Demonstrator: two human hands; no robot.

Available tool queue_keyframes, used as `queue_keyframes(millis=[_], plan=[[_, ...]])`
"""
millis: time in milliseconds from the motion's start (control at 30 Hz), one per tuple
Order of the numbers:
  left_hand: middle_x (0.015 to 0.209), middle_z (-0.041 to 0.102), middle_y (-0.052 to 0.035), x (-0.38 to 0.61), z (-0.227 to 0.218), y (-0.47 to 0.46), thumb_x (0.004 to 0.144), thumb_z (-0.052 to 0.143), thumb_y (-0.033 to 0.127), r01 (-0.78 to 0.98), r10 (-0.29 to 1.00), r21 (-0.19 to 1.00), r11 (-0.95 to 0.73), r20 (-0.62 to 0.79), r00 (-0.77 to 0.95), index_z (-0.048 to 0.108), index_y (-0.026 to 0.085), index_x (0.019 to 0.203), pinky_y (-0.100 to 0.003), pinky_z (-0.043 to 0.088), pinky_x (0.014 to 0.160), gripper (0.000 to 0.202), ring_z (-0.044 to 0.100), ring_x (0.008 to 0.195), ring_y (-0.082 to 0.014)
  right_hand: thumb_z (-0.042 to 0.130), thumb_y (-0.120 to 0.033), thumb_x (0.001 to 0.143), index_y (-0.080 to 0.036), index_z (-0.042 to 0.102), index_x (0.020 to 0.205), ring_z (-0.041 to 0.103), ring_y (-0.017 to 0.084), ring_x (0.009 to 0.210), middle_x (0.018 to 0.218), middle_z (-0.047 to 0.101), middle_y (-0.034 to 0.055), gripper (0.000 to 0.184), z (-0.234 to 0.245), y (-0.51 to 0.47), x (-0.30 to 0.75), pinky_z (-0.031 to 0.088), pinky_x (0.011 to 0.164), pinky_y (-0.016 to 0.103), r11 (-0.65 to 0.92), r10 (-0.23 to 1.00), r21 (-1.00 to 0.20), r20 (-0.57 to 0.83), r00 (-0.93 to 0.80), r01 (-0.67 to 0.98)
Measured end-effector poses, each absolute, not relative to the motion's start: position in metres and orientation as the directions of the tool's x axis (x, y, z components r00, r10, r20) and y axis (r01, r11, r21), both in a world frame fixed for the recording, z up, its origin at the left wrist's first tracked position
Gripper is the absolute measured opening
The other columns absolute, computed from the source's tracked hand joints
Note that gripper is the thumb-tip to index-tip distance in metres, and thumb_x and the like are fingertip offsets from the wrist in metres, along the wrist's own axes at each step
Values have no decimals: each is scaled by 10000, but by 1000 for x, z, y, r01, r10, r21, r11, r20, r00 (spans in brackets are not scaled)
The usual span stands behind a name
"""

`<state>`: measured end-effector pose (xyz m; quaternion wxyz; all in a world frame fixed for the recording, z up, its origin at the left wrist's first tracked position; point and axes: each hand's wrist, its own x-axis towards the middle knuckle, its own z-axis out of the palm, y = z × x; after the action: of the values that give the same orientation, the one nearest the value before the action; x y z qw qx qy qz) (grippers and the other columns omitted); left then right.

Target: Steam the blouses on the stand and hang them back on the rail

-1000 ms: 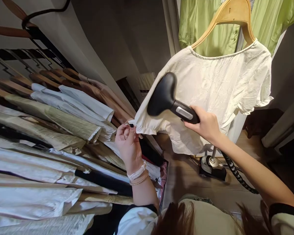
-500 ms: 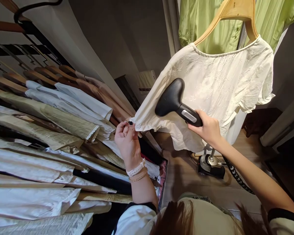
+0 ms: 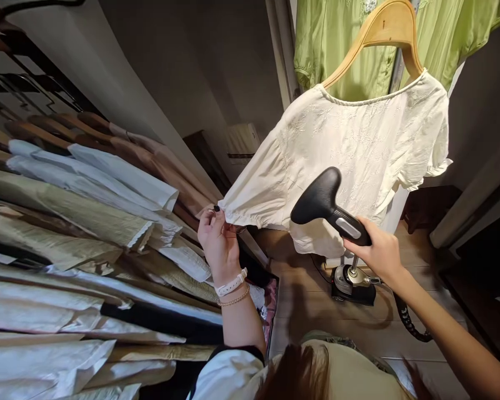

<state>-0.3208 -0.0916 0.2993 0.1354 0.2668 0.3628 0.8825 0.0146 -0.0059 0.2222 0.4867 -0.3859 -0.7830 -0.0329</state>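
A cream short-sleeved blouse (image 3: 358, 150) hangs on a wooden hanger (image 3: 379, 39) in front of me. My left hand (image 3: 219, 241) pinches the ruffled edge of the blouse's left sleeve and holds it stretched out to the side. My right hand (image 3: 379, 255) is closed round the handle of a black garment steamer head (image 3: 319, 197), which sits against the lower front of the blouse near its hem. A ribbed black hose (image 3: 408, 325) runs from the handle down towards the floor.
A rack of hung garments (image 3: 87, 233) in white, beige and olive fills the left side. Green clothing (image 3: 337, 44) hangs behind the blouse. The steamer's base and pole (image 3: 352, 280) stand on the wooden floor under the blouse. A dark cabinet (image 3: 433, 208) stands at the right.
The steamer head has travelled down and to the right across the blouse, from the left sleeve to the lower front. My left hand has kept its pinch on the sleeve edge.
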Motion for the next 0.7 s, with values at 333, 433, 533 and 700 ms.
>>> queue_keyframes(millis=[333,433,533,700], plan=[[840,554,41,-327,297,-56,698,823,180,125,206,578,-806,472,-857,507,208,886,-234,522,850,368,594,797,-94,652,-509,883,-195,674,1201,729,227,786,999,780,70,447,284,22,49,479,635,296,686,482,-193,843,-239,702],[864,565,31,-335,296,-57,705,829,220,111,253,613,-783,475,-843,504,219,893,-251,536,865,376,616,830,-112,653,-527,882,-200,652,1254,719,248,839,1044,772,85,495,311,38,42,464,653,307,725,456,-104,814,-360,681],[958,624,-11,-339,296,-64,729,832,285,113,304,653,-749,490,-817,511,239,897,-284,557,893,365,654,939,-159,659,-556,882,-205,632,1294,707,269,867,1061,763,90,542,332,51,32,424,632,311,761,429,-3,753,-499,649],[1095,675,-90,-345,299,-75,759,820,401,178,366,725,-666,525,-768,539,252,888,-356,581,910,342,672,1079,-235,614,-551,922,-190,593,1354,688,292,956,1155,737,118,563,347,64,18,419,668,319,760,410,8,769,-490,649]])
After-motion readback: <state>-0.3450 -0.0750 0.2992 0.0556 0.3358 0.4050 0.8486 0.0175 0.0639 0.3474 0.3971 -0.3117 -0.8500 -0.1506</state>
